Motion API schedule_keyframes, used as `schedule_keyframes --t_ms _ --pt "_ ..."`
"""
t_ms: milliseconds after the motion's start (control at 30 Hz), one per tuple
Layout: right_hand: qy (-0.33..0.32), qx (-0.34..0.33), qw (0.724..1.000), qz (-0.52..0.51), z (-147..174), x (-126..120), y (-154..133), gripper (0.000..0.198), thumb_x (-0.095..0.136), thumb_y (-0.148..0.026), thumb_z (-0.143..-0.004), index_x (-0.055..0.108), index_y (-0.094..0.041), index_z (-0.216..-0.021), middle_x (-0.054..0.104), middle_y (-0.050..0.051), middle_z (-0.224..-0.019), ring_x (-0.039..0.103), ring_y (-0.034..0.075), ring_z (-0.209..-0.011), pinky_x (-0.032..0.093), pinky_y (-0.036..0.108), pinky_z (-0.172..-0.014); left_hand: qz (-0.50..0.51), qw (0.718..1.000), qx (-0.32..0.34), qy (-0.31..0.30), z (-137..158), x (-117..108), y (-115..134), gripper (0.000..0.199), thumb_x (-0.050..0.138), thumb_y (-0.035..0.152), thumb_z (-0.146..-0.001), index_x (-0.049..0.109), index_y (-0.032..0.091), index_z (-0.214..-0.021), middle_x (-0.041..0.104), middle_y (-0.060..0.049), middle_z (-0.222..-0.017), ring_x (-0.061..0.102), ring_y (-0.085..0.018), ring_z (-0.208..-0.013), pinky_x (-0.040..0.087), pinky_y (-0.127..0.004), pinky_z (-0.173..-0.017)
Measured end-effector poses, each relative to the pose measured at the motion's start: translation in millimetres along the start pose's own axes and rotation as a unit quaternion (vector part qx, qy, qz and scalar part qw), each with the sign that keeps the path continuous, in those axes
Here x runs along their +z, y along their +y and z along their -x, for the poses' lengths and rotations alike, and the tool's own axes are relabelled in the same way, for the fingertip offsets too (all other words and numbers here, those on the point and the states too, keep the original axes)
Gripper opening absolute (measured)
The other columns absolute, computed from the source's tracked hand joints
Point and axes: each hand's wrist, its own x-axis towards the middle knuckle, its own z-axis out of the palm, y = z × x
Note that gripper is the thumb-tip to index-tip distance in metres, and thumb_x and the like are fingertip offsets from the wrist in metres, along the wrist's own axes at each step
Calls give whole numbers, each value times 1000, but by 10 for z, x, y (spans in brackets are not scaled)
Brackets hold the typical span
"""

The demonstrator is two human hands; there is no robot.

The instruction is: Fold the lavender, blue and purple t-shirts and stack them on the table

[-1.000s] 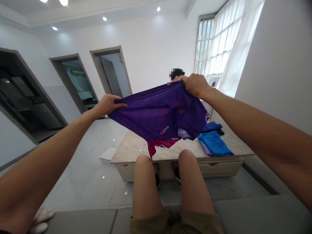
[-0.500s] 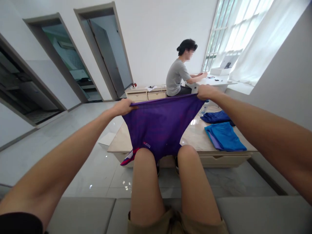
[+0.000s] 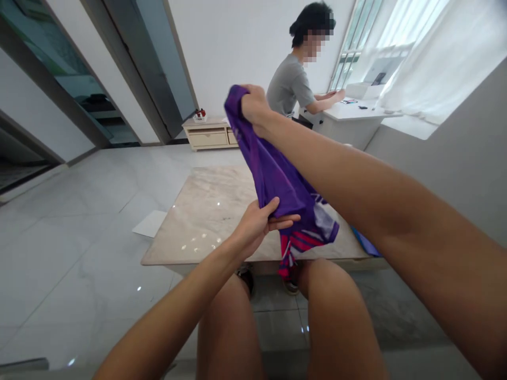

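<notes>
Now that the purple garment (image 3: 275, 177) slants above the near edge of the table (image 3: 198, 211), no longer stretched wide, I judge it, from my station, gathered rather than spread, right hand (image 3: 253, 105) curled round its top, left hand (image 3: 252, 226) half-open at its lower folds, hold unclear.

Head-worn view, facing forward, downward, table (image 3: 202, 206) near
</notes>
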Motion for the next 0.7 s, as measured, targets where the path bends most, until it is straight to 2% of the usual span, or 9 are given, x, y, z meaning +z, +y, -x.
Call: schedule_keyframes --t_ms 67,133,200,233,333,467,567,633,700 --pt "-83 -3 990 -112 -47 518 -171 22 53 -32 -120 66 -20 -132 74 -4 -96 66 14 -110 60 34 -108 22 999 -27 -5 -38 -81 -86 24 63 37 -110 74 15 -113 85 -15 -114 85 -23 -97 69 -35 -94" --pt "-235 -28 951 -199 14 918 -212 25 59 -12 -113 63 -21 -136 78 -6 -118 66 11 -114 59 36 -114 -11 997 -65 -35 10 -252 -173 31 68 43 -107 78 14 -107 85 -16 -115 84 -23 -98 68 -33 -93" --pt "-331 -42 911 -241 115 1120 -50 32 68 -11 -105 64 -21 -135 77 -2 -134 68 15 -122 60 39 -114 -76 985 -129 -89 183 -432 -214 39 76 54 -101 81 15 -104 86 -16 -113 84 -23 -95 67 -31 -85" --pt "-344 -42 905 -247 174 1145 113 32 74 -15 -102 66 -21 -133 77 2 -137 69 18 -124 61 41 -112 -112 972 -168 -118 312 -499 -201 43 78 59 -97 82 17 -104 86 -15 -112 84 -23 -91 66 -30 -79" --pt "-287 -20 934 -214 473 984 861 31 81 -27 -96 72 -20 -125 80 9 -128 74 24 -118 62 45 -107 -206 930 -243 -181 753 -551 -15 47 75 67 -95 84 23 -106 87 -12 -107 81 -21 -78 61 -28 -65" --pt "-84 97 991 -33 1338 565 2046 17 74 -21 -90 78 -16 -105 83 11 -111 74 24 -102 58 43 -105 -287 925 -163 -187 934 -508 219 39 66 62 -102 86 28 -97 85 -7 -93 80 -22 -78 58 -28 -65" --pt "14 212 971 114 2125 345 2713 16 66 -17 -88 76 -16 -100 81 12 -103 73 25 -94 58 41 -98 -370 922 -32 -110 514 -786 25 35 67 55 -101 84 26 -92 84 -7 -91 79 -25 -80 59 -32 -71" --pt "35 232 957 168 2574 303 2962 17 63 -20 -91 74 -17 -104 77 10 -96 71 25 -88 58 40 -92 -448 893 38 -20 110 -1155 -282 28 70 48 -98 83 24 -99 84 -9 -97 79 -29 -90 60 -36 -84" --pt "20 210 958 195 2929 350 3059 17 64 -26 -95 72 -18 -107 74 10 -95 69 26 -86 58 41 -89 -524 847 51 65 -243 -1577 -647 30 72 41 -95 81 20 -114 83 -15 -111 78 -35 -107 59 -45 -101"
